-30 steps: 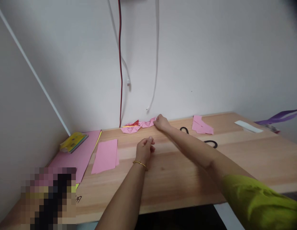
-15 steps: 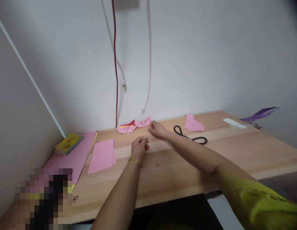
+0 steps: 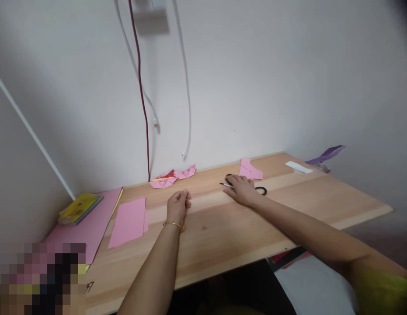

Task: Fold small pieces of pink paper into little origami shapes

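Observation:
My left hand (image 3: pixel 177 206) is closed in a loose pinch just above the middle of the table; whatever may be between its fingers does not show. A gold bangle (image 3: pixel 173 225) circles that wrist. Farther right, my right hand (image 3: pixel 241 189) lies over black-handled scissors (image 3: pixel 262 190), fingers spread, covering much of them. A thin pointed tip sticks out to the left of its fingers. Folded pink paper pieces (image 3: pixel 185 173), with red and yellow bits, lie by the wall. Cut pink paper scraps (image 3: pixel 252 171) are just behind my right hand.
Pink paper sheets (image 3: pixel 127 222) lie on the wooden table (image 3: pixel 210 245) at left, beside larger pink card (image 3: pixel 103 225) bearing a yellow packet (image 3: pixel 80 208). A white strip (image 3: pixel 298 167) and purple ribbon (image 3: pixel 328 154) are at right. A red-black cable (image 3: pixel 142 96) hangs down the wall.
My right hand has left the spot near my left hand, moved right and come down over the scissors, its fingers opening out. My left hand keeps its pinch. The view has shifted slightly.

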{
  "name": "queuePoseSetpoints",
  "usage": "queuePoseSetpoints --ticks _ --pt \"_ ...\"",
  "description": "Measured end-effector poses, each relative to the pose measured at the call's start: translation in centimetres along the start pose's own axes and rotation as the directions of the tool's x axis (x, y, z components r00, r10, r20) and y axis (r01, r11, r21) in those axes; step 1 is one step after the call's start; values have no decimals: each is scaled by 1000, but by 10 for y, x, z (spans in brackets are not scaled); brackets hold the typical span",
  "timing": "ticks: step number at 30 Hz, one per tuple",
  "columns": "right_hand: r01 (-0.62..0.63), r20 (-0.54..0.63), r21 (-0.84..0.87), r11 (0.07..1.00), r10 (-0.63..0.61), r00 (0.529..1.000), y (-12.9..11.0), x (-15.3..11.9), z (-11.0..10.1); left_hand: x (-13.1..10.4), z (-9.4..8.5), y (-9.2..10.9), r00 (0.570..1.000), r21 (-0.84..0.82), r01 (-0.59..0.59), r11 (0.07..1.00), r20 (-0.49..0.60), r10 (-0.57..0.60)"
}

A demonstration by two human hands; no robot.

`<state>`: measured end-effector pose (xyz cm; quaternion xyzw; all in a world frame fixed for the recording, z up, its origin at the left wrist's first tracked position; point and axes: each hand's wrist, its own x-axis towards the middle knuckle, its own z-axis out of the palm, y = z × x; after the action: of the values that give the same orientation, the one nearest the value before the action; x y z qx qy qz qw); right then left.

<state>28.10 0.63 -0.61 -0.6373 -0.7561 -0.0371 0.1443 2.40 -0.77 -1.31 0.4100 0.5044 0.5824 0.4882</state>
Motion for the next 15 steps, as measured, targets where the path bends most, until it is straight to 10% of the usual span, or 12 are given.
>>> queuePoseSetpoints --ticks 9,15 --pt "-36 61 20 999 35 998 44 10 9 -6 2 1 999 133 -47 990 -8 48" --pt "-172 66 -52 984 176 982 61 20 1 -6 -21 43 954 492 -286 822 70 290"
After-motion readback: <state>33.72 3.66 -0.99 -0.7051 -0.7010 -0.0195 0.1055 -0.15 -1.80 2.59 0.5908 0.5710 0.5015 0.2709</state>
